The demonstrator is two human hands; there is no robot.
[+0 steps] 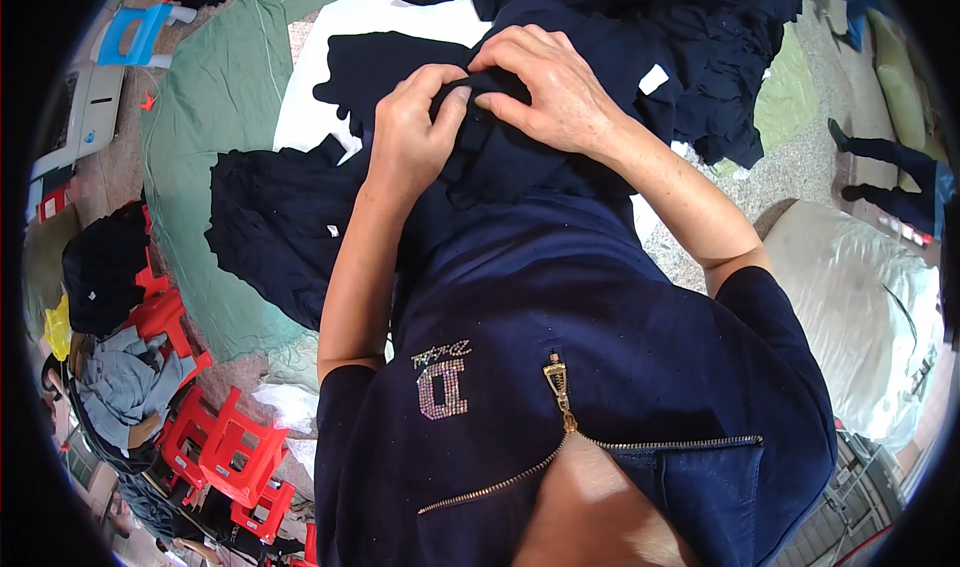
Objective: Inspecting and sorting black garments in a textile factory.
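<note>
We see the left hand (415, 132) and the right hand (560, 92) close together, each pinching the dark garment (500, 162) between thumb and fingers, its gathered fold caught between the 2. That garment lies in front of the person's body, at the near side of a spread of dark clothes (700, 27). Just to the right of the hands, a white tag (653, 79) shows on the dark cloth, and a smaller white label (333, 231) sits on the dark piece (270, 222) at the left; any print on these 2 is too small for us to read. On the person's navy top (600, 337) we find glittering studded lettering (440, 387) beside a gold zip pull (556, 372). Below the clothes we see a white sheet (335, 42) and a green cloth (220, 147). To the right stands a bulky bale (850, 317) wrapped in pale, shiny plastic, whose contents we cannot tell. To the left, a crumpled whitish plastic bag (288, 405) lies near red stools (240, 447), grey clothes (125, 377) are heaped beyond them, and a yellow bag (57, 327) shows near the rim.
</note>
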